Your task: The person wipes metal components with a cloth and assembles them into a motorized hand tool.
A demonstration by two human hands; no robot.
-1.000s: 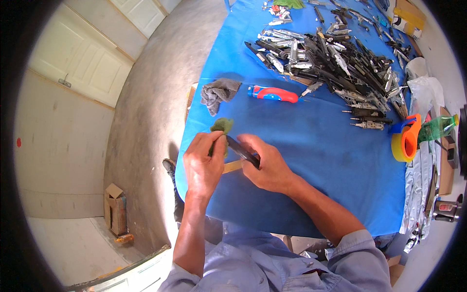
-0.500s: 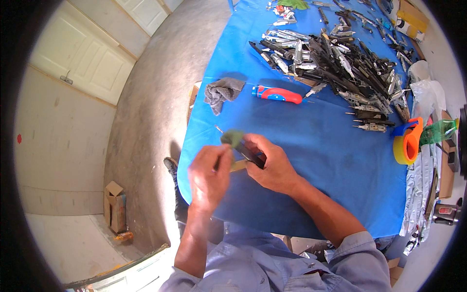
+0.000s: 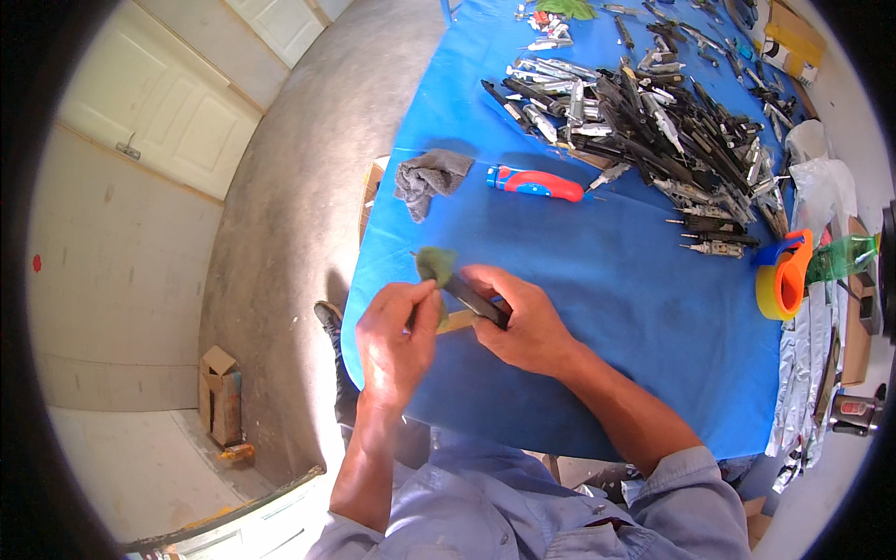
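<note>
In my right hand (image 3: 525,325), the fingers are wrapped round a dark, long, narrow part (image 3: 478,302), slanted with its far end up and left. A green cloth (image 3: 435,264) covers that far end. My left hand (image 3: 397,331) pinches the cloth between thumb and fingers, close beside the part. Below the hands, a narrow yellowish strip (image 3: 455,322) shows partly; the rest is hidden. Beyond them on the blue-covered table (image 3: 635,364) lie a crumpled grey cloth (image 3: 431,182) and a red and blue electric screwdriver (image 3: 539,184).
A large heap of black and silver metal parts (image 3: 644,126) fills the table's far right. An orange and yellow tape dispenser (image 3: 784,280) and a green bottle (image 3: 842,257) stand along the right edge. An open cardboard box (image 3: 221,397) sits on the floor at left.
The green cloth has shifted slightly up and left along the part, and the thin metal tip that stuck out past it is now covered. My right hand has hardly moved.
</note>
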